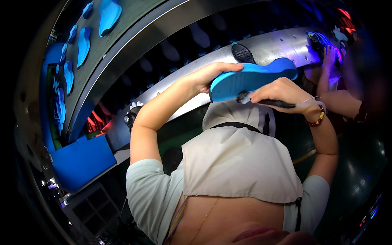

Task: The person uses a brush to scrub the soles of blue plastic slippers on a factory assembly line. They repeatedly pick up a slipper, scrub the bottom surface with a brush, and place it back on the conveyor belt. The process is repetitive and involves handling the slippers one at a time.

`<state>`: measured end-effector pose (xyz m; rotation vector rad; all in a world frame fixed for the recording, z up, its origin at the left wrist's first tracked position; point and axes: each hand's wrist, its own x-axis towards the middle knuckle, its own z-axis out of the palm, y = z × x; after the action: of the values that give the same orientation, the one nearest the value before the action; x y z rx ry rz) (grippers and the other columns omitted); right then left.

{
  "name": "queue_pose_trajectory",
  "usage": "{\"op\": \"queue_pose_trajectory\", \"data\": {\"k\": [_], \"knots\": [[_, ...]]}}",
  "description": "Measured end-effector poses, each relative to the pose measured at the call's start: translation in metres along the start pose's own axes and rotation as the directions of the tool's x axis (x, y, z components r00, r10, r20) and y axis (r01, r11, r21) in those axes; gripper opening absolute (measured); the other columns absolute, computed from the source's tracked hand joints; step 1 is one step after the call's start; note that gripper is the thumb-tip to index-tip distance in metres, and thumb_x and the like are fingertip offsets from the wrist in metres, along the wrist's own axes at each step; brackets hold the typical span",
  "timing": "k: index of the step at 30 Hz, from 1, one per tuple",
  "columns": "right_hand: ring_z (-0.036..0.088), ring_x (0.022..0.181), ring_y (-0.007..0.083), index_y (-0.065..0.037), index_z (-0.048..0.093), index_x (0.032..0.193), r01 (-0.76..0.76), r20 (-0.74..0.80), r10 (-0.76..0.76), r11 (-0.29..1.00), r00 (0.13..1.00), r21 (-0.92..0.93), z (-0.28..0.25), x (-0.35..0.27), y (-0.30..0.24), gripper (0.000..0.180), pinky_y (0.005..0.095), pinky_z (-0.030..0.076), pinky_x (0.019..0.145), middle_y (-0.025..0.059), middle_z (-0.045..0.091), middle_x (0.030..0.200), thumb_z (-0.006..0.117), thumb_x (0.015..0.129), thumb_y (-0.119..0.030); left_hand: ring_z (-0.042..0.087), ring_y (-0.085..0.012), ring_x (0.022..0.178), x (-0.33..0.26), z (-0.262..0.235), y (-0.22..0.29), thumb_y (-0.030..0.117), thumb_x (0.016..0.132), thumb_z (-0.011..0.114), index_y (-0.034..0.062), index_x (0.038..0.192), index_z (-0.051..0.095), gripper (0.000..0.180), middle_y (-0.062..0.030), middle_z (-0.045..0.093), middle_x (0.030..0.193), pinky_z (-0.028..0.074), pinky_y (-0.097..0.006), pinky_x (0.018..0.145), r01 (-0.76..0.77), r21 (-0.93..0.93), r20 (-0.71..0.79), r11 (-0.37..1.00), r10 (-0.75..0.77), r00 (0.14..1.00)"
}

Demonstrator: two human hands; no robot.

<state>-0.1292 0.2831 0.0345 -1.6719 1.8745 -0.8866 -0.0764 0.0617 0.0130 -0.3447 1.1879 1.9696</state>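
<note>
Held up in front of the chest: blue foam shoe sole point(253, 77), left hand point(212, 73) at its left end, right hand point(281, 94) below its right half with a black-handled brush point(261, 100) against its underside. Behind these, a curved metal conveyor rail point(277, 47). Far left, rows of blue insoles point(83, 43) on a grey belt point(106, 45). Far right, another person's hand point(328, 53).

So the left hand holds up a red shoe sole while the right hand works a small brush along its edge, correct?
Not quite: the shoe sole is blue, not red. The head view shows the left hand holding it up while the right hand works a small brush along its edge.
</note>
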Motion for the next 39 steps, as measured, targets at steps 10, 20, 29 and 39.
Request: {"op": "queue_pose_trajectory", "data": {"k": [10,20,29,39], "knots": [[0.058,0.084,0.0254,-0.002,0.06,0.087,-0.105,0.066,0.102,0.994,0.993,0.037,-0.021,-0.011,0.026,0.018,0.0307,0.046,0.07,0.0111,0.062,0.089,0.061,0.069,-0.004,0.06,-0.0255,0.08,0.003,-0.012,-0.006,0.04,0.073,0.059,-0.004,0.117,0.044,0.064,-0.0244,0.052,0.102,0.05,-0.028,0.065,-0.014,0.031,-0.093,0.999,0.017,0.995],[0.05,0.047,0.0059,-0.001,0.064,0.086,-0.24,-0.368,0.536,0.758,0.76,0.607,0.005,-0.015,0.068,0.015,0.0172,0.039,0.044,0.0032,0.059,0.066,0.058,0.077,-0.012,0.049,-0.0377,0.1,0.033,-0.023,-0.04,0.045,0.077,0.049,0.0093,0.126,0.035,0.061,-0.0205,0.042,0.119,0.045,-0.055,0.075,-0.071,-0.499,0.048,0.864,0.109,0.993],[0.061,0.075,0.0277,0.001,0.061,0.083,-0.39,-0.882,0.273,0.914,0.384,0.114,0.088,0.006,0.077,0.013,0.0297,0.047,0.066,0.016,0.062,0.081,0.059,0.073,-0.007,0.049,-0.0363,0.102,0.062,-0.038,-0.055,0.042,0.081,0.045,0.0072,0.124,0.037,0.056,-0.0192,0.045,0.119,0.041,-0.057,0.08,-0.047,-0.584,0.038,0.81,0.085,0.996],[0.037,0.039,0.0066,0.005,0.055,0.093,0.575,-0.558,0.726,0.274,0.402,0.771,0.068,-0.078,0.07,0.022,0.0187,0.029,0.04,0.0139,0.061,0.085,0.046,0.085,-0.013,0.053,-0.0346,0.097,0.051,-0.024,-0.003,0.044,0.078,0.05,-0.0006,0.122,0.039,0.063,-0.0223,0.047,0.114,0.044,-0.048,0.081,-0.282,-0.219,-0.029,0.934,0.283,0.959]]}}
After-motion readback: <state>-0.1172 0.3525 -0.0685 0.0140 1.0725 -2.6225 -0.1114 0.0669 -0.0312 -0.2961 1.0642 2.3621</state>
